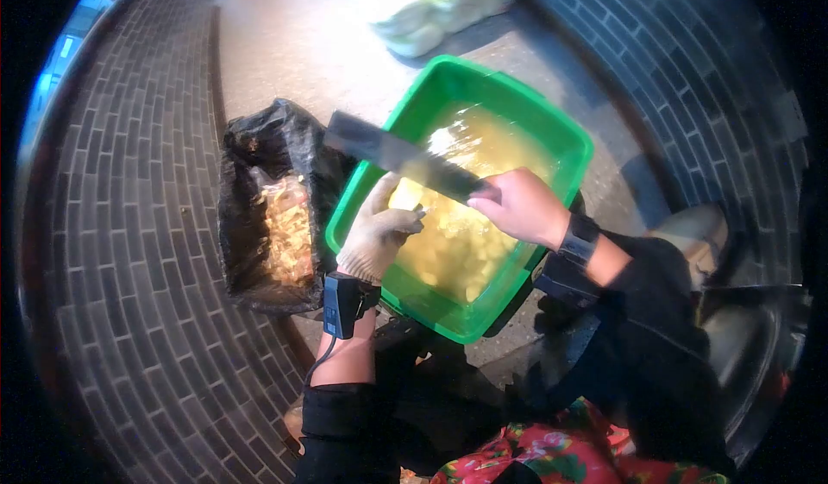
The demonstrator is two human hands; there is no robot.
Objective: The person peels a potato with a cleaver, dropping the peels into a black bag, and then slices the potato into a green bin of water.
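My right hand (526,208) is closed round the handle of a cleaver (414,160), its broad dark blade pointing left across the green basin (562,139). My left hand (375,234), in a whitish knitted glove, is at the basin's left rim, just below the blade. Its thumb and fingers are curled about a pale yellow peeled potato (404,194), which overlaps the water behind it. Inside the basin, many peeled potatoes (457,260) lie in cloudy yellow water.
Left of the basin stands a container lined with a black plastic bag (246,165), holding peelings (289,229). A bulky pale green and white bag (431,5) sits beyond the basin. Brick paving (129,225) runs along both sides. A shoe (699,229) is at the right.
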